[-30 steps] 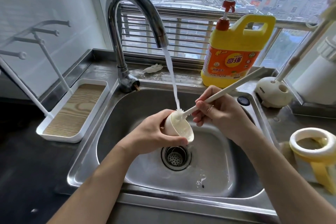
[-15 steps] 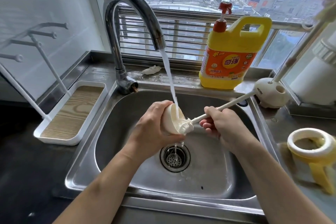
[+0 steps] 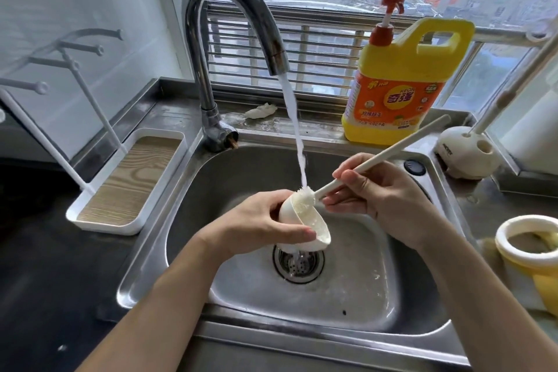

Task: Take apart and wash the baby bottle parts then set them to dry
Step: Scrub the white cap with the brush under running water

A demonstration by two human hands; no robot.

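Note:
Over the steel sink [image 3: 356,305], my left hand [image 3: 259,226] grips a cream bottle cap [image 3: 314,229], its opening tilted up to the right. My right hand [image 3: 380,190] pinches the long cream handle of a bottle brush [image 3: 389,149]; the bristle head sits in the cap's mouth. Water runs from the chrome faucet [image 3: 229,18] onto the bristles and drains below the cap. A cream-and-yellow bottle collar with handles [image 3: 531,244] lies on the counter at the right.
A white drying rack with a wood-pattern tray [image 3: 133,181] stands left of the sink. A yellow detergent jug [image 3: 404,84] sits on the ledge behind. A cream brush holder [image 3: 465,151] with another brush stands at the right back. The drain strainer [image 3: 299,263] is under the cap.
The brush handle has tipped up and its head has slid back towards the cap's rim. My left hand has turned the cap's opening more upward.

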